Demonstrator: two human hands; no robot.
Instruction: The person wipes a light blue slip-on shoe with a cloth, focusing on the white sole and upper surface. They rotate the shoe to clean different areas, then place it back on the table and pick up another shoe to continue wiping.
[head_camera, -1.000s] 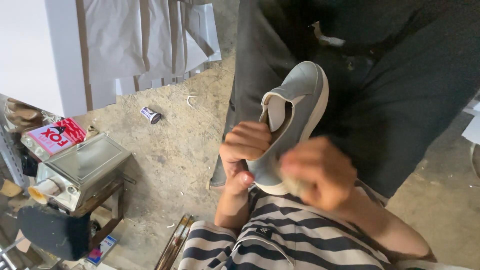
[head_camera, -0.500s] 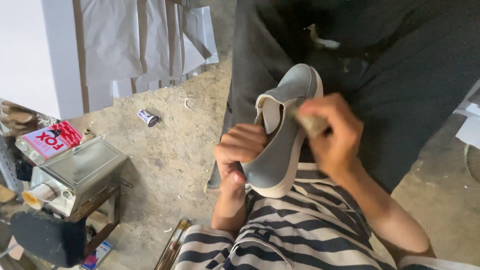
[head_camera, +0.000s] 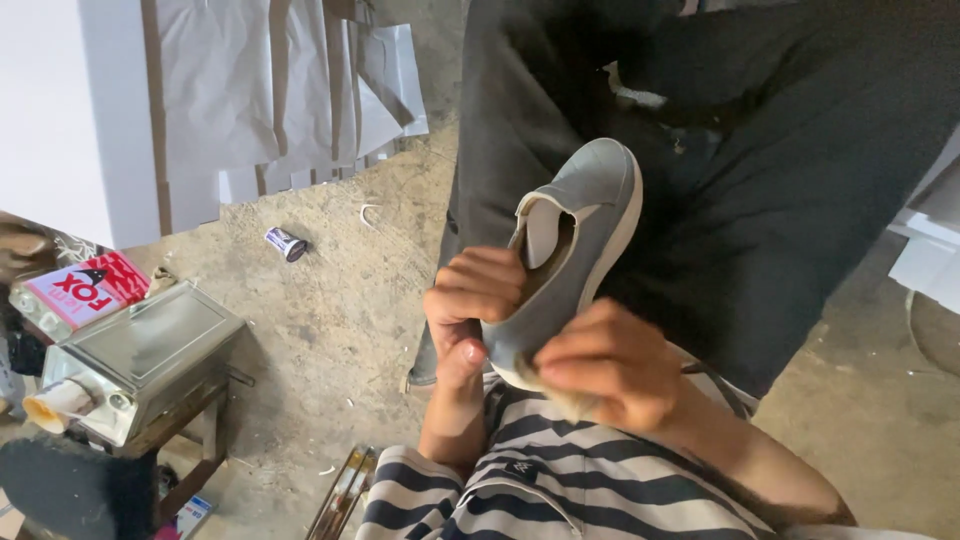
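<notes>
a grey metal box-shaped machine (head_camera: 140, 360) sits on a small wooden stand (head_camera: 185, 440) at the left, a pale cup-like cap (head_camera: 55, 408) at its near end. a red and white carton (head_camera: 85, 290) lies just behind it. on the rough concrete floor (head_camera: 340, 300) a small dark can (head_camera: 287, 243) lies on its side, near white paper sheets (head_camera: 250, 80) hanging above. flat white pieces (head_camera: 930, 250) are stacked at the right edge.
</notes>
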